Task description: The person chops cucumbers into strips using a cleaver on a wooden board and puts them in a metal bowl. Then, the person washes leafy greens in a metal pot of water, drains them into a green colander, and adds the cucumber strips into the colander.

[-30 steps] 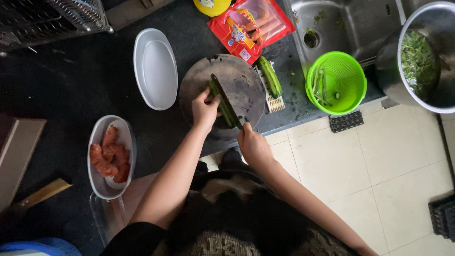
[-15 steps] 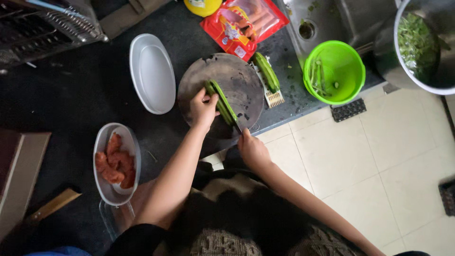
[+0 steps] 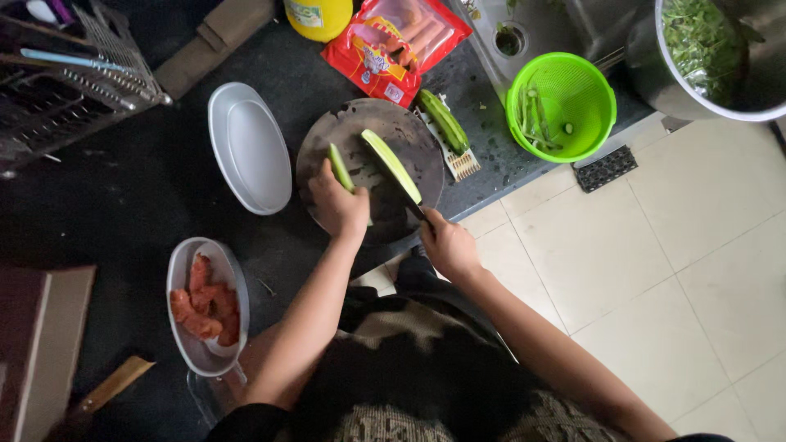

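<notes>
Dark stone forms the counter [image 3: 147, 188], on which a round, dark cutting board [image 3: 385, 147] is set. Upon the board a cucumber is seen split lengthwise: one pale half [image 3: 391, 165] is laid cut face up, its long axis running from upper left to lower right, and a second half [image 3: 340, 168] is pinned beside it under the closed fingers of the left hand [image 3: 337, 205]. A knife handle is gripped in the closed right hand [image 3: 446, 244]. A large steel pot [image 3: 655, 78] is filled with greens. A green plastic colander [image 3: 602, 106] holds green scraps. One oval white dish [image 3: 250, 147] is bare; another [image 3: 182, 336] contains red meat pieces.
</notes>
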